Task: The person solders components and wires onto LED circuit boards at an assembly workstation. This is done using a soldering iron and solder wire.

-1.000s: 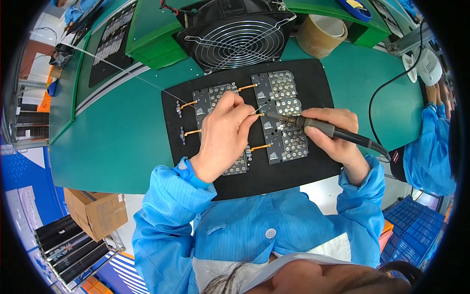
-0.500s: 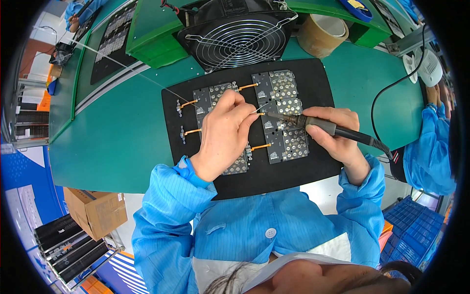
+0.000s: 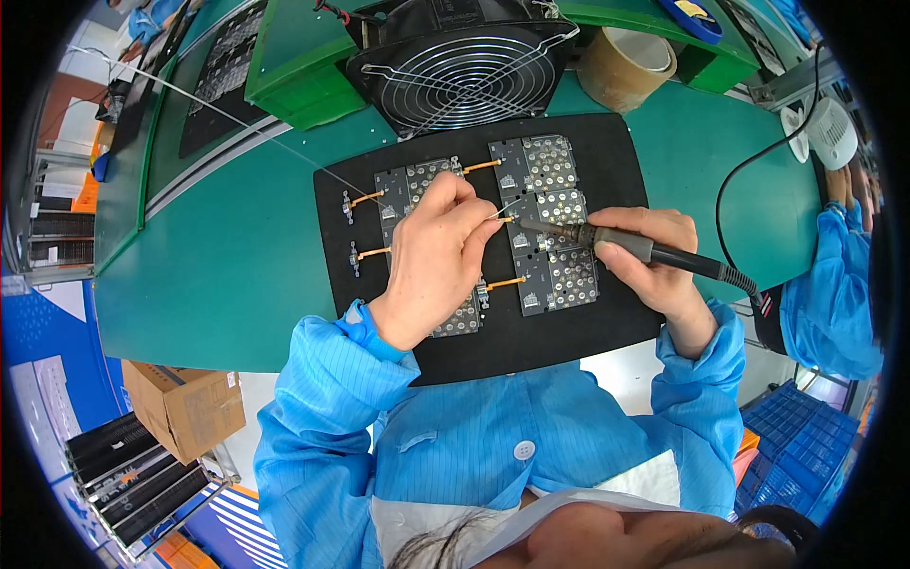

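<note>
A black soldering iron [image 3: 626, 245] is in my right hand [image 3: 659, 266], its fingers wrapped round the handle. The iron's tip points left, to the edge of the right-hand group of dark circuit boards [image 3: 533, 275]. Thumb and forefinger of my left hand [image 3: 428, 256] pinch a thin silvery solder wire [image 3: 509, 206] close to that tip. A short orange strip end shows beside the wire; whether the tip touches it I cannot tell. My left hand covers much of the left-hand boards [image 3: 391, 216]. Orange strips with small metal connectors [image 3: 354, 258] stick out from the boards.
The boards lie on a black mat [image 3: 607, 161] on a green table [image 3: 227, 266]. Behind the mat stand a caged fan [image 3: 464, 81] and a tape roll [image 3: 607, 81]. The iron's black cord [image 3: 725, 199] loops at right. A co-worker's blue sleeve [image 3: 844, 294] is at far right.
</note>
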Demonstrator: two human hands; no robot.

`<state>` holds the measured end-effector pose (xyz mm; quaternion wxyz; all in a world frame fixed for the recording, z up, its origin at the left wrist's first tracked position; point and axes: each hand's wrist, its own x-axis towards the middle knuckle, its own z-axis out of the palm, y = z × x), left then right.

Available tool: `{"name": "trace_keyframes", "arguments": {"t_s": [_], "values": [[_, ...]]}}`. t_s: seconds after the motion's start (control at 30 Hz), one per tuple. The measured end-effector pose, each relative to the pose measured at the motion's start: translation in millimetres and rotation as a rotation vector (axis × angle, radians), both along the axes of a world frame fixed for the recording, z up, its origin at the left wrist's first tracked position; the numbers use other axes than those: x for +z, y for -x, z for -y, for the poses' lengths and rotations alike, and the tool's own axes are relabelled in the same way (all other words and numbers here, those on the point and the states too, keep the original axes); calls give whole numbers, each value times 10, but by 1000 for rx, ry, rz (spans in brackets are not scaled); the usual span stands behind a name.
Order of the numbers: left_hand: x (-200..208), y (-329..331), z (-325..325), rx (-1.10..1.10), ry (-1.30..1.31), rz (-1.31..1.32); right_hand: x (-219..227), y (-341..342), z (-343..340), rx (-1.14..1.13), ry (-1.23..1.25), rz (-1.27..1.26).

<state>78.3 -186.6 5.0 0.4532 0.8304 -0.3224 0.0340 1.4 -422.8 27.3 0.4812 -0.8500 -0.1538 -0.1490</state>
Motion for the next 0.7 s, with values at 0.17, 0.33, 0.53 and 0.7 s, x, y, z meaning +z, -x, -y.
{"name": "trace_keyframes", "arguments": {"t_s": [0.17, 0.33, 0.53, 0.7], "values": [[10, 1, 3, 2, -4, -1, 4, 2, 7, 7, -10, -12], [2, -6, 11, 1, 7, 5, 43, 12, 37, -4, -20, -1], [-20, -18, -12, -24, 4, 9, 117, 97, 200, -326, -72, 32], [89, 0, -44, 4, 47, -78, 120, -105, 416, -474, 88, 315]]}}
